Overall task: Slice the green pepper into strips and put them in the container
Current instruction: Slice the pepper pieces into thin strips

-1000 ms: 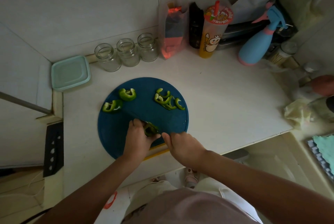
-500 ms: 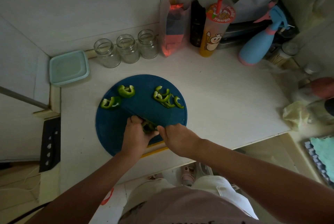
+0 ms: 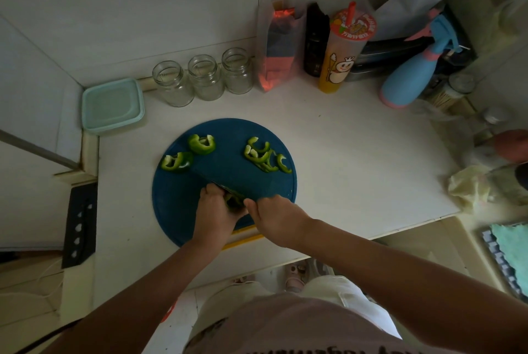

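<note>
Left grip [image 3: 213, 212] is curled over the pepper piece [image 3: 234, 201] at the near side of the board [image 3: 177, 211], fingertips tucked, pinning it so it can't roll under the cut. Right grip [image 3: 275, 218] is closed round the knife [image 3: 225, 188]. The handle is hidden under my hand and only the dark blade shows, running up-left across the piece just beside my left knuckles. The two grips nearly touch, which keeps the blade guided and the slices thin. Finished strips [image 3: 267, 156] are piled on the far right of the board, out of the cutting lane. Two uncut chunks [image 3: 175, 162] wait far left, apart from the strips so they don't mix. The container [image 3: 113, 105] is a mint box in the far-left corner of the counter [image 3: 357, 168], well apart from the board. It looks lidded and I see no pepper in it, so no transfer yet. I judge this as mid-slicing, roughly a third in: one piece under the knife, two chunks to go, then the strips get moved. The main risk is the blade being so close to my left fingers. Three jars [image 3: 204, 79] stand behind the board, unused.
</note>
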A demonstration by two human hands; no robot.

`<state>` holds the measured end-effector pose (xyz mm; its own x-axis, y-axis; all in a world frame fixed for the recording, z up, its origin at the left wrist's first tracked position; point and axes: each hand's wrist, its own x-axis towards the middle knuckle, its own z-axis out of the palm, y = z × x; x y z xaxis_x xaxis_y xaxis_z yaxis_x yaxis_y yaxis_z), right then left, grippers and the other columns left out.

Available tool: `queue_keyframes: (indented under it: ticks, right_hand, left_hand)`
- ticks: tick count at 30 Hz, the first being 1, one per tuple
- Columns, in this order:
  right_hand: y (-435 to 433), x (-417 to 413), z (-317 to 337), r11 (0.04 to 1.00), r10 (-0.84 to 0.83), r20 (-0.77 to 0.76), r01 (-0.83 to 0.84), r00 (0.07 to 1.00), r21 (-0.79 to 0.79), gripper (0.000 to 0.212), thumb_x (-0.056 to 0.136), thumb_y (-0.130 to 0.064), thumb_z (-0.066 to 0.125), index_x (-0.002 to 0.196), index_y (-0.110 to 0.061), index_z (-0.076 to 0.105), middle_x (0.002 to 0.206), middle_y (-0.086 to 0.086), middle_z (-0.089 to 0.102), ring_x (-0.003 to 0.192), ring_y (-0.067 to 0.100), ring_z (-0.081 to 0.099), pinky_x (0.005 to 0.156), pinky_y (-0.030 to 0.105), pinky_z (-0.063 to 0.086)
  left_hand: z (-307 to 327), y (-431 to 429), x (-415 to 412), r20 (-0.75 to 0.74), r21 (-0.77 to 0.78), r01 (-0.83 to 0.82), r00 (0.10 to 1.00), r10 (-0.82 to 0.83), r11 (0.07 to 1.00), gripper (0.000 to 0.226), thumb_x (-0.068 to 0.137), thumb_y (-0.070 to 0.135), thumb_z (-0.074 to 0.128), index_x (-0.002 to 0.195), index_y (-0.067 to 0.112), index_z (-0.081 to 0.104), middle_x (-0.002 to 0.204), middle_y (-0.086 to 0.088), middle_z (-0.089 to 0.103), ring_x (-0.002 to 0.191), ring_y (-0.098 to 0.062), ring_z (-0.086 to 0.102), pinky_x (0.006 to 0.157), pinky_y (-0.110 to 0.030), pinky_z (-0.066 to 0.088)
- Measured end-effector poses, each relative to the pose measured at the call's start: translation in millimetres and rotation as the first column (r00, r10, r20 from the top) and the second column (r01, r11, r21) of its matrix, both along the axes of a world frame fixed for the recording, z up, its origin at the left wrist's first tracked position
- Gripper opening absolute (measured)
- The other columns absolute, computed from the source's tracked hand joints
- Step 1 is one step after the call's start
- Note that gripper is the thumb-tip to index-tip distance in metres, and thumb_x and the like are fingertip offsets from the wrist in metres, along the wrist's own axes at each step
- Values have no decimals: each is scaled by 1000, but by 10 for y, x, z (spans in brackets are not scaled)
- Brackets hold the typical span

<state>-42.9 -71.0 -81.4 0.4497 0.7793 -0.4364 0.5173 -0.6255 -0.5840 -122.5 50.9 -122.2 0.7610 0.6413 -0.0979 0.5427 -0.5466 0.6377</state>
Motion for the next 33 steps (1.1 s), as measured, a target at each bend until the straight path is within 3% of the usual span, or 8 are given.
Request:
queue_keyframes:
  ticks: [5, 8, 11, 15, 19, 25, 30, 33]
  right_hand:
    - [17, 82, 41, 999, 53, 31, -53, 998, -10, 60, 103, -43, 14, 78, -7, 54, 61, 4, 49, 55, 21, 53, 63, 37, 54]
    - [-76, 110, 55, 997, 76, 50, -75, 996, -11, 70, 97, -52, 3, 87, -6, 55, 62, 0, 46, 54, 17, 49, 58, 34, 42]
    - [-273, 39, 44, 999, 32, 60, -31, 998, -18, 48, 102, -42, 17, 91, -11, 52, 75, 8, 54, 72, 28, 59, 67, 40, 49]
    - [-372, -49, 52, 993, 23, 171, -2, 985, -120, 51, 101, -49, 16, 96, -14, 52, 87, 12, 63, 81, 30, 61, 69, 36, 47]
    - [-356, -82, 85, 984, 107, 239, -68, 965, -163, 51, 101, -49, 15, 103, -13, 50, 91, 11, 65, 81, 30, 63, 67, 35, 46]
    - [-268, -11, 202, 982, 116, 208, -81, 971, -168, 45, 102, -46, 16, 86, -16, 44, 90, 10, 64, 82, 30, 62, 70, 35, 48]
    - [-129, 32, 189, 981, 167, 155, -148, 974, -128, 46, 104, -38, 16, 85, -12, 48, 76, 7, 53, 73, 29, 61, 68, 39, 54]
    - [-66, 94, 95, 989, 134, 77, -129, 988, -74, 44, 105, -31, 18, 97, -6, 53, 67, 4, 44, 67, 30, 57, 63, 41, 52]
  left_hand:
    - [-8, 0, -14, -13, -44, -3, 1000, 2, 999, 60, 57, 27, 88, 95, -3, 52, 92, -10, 52, 100, -24, 49, 71, -26, 40]
    - [4, 5, -27, -34, -49, 20, 999, -21, 999, 65, 54, 26, 90, 97, 0, 49, 96, -8, 50, 98, -22, 50, 76, -29, 44]
    - [16, 2, -55, -35, -9, 63, 997, -63, 998, 63, 56, 25, 89, 97, 2, 48, 96, -4, 44, 91, -19, 49, 77, -30, 44]
    - [27, 63, -111, 30, -131, 58, 998, -55, 990, 44, 63, 19, 85, 86, 15, 48, 84, 3, 52, 76, -9, 53, 66, -14, 41]
    - [56, 166, -99, 25, -227, -47, 998, 54, 973, 25, 68, 12, 82, 78, 12, 58, 70, 7, 61, 66, 4, 55, 57, -7, 40]
    - [60, 178, -20, -51, -267, -109, 994, 99, 958, 24, 68, 13, 82, 78, 8, 61, 70, 7, 58, 65, 4, 52, 55, -8, 37]
    - [63, 148, -36, -33, -283, -126, 992, 121, 951, 21, 71, 9, 80, 78, 9, 61, 69, 10, 58, 66, 3, 54, 54, -4, 40]
    - [70, 132, -34, -17, -288, -122, 992, 123, 950, 19, 71, 8, 79, 79, 8, 62, 70, 10, 58, 67, 2, 55, 56, -3, 41]
